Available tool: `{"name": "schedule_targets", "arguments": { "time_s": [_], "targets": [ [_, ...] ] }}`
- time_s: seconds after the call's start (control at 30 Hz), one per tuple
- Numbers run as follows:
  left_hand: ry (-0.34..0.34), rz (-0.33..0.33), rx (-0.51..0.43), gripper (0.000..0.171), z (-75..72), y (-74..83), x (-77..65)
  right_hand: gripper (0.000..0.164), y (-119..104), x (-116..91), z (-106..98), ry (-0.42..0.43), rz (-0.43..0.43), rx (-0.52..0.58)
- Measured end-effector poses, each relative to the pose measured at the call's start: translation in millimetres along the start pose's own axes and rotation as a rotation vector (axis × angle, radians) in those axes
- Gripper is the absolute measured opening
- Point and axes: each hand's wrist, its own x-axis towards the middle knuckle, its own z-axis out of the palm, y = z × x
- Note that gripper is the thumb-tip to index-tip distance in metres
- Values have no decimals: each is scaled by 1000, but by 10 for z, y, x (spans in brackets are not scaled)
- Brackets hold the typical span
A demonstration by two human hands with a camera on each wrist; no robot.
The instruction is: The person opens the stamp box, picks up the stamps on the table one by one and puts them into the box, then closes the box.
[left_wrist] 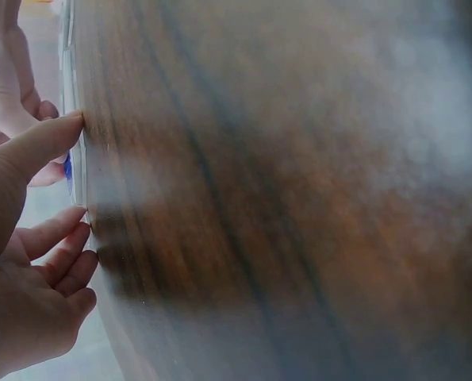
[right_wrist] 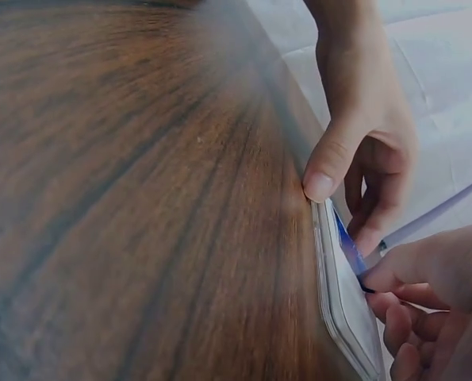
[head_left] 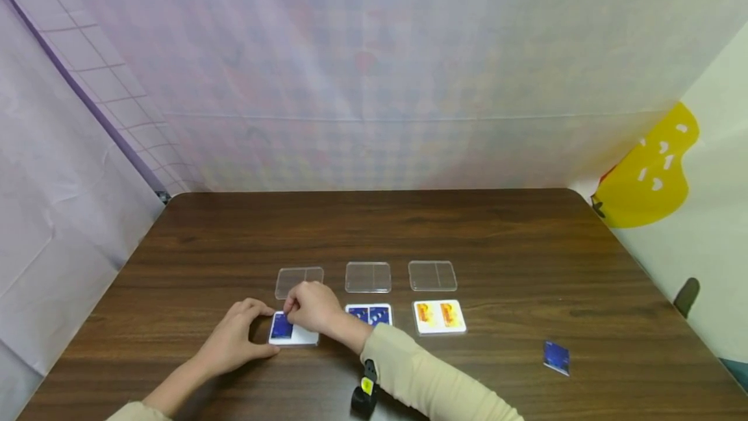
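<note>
At the left of a row of three flat white cases, the left case (head_left: 304, 338) has a small blue card-like rectangle (head_left: 282, 326) on its left half. My left hand (head_left: 234, 336) holds this case at its left end, thumb on the near edge and fingers at the far edge. Above the case, my right hand (head_left: 314, 307) pinches the blue rectangle's edge between thumb and finger. The right wrist view shows the blue piece (right_wrist: 348, 248) tilted up from the white surface. My right hand hides part of the case in the head view.
The middle case (head_left: 369, 314) bears two blue patterned rectangles, partly behind my right forearm. The right case (head_left: 439, 328) bears two orange-yellow ones. Three clear lids (head_left: 368, 277) lie behind the cases. Another blue piece (head_left: 556, 357) lies at the right of the wooden table (head_left: 502, 232).
</note>
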Motion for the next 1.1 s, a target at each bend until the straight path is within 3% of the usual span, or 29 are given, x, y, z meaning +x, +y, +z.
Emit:
{"name": "schedule_targets", "arguments": {
  "time_s": [0.3, 0.53, 0.87, 1.1],
  "targets": [
    [-4, 3, -4, 52, 15, -4, -13, 8, -35, -36, 7, 32, 15, -7],
    [8, 10, 13, 52, 19, -11, -2, 10, 16, -46, -23, 68, -25, 34],
    [-15, -11, 28, 54, 4, -10, -12, 9, 247, -258, -545, 42, -41, 298],
    [-19, -8, 39, 54, 0, -12, -5, 10, 631, -567, -908, 63, -33, 294]
  ]
}}
